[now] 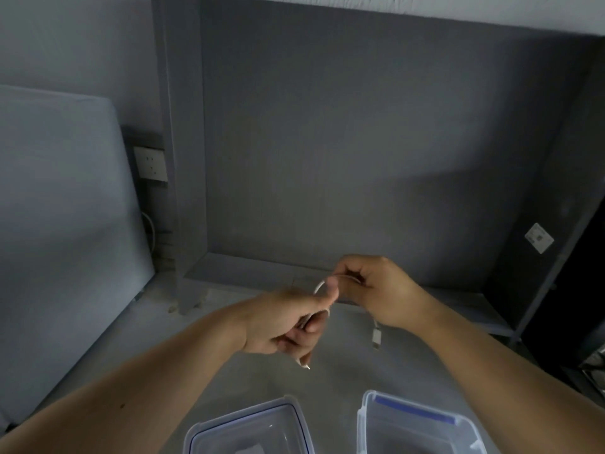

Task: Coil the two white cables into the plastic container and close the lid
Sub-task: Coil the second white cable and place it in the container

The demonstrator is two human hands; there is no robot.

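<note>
A thin white cable [319, 286] is gripped in both hands at centre: left hand [288, 322] closed on gathered loops, right hand [376, 286] pinching the strand. The clear plastic container [370, 421] at 5 o'clock and its blue-rimmed lid [294, 411] at 6 o'clock lie apart. Coiling is judged incomplete; the second cable cannot be located.

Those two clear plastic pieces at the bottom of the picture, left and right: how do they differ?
The left piece looks flat and shallow, with a thin dark line running round its rim, so it is probably the lid. The right piece looks deeper, with upright walls and a blue strip along its far edge, so it is probably the container. The left one sits turned at an angle to the right one. Both are clear plastic with rounded corners, lie apart on the grey surface, and are untouched by either hand.
</note>
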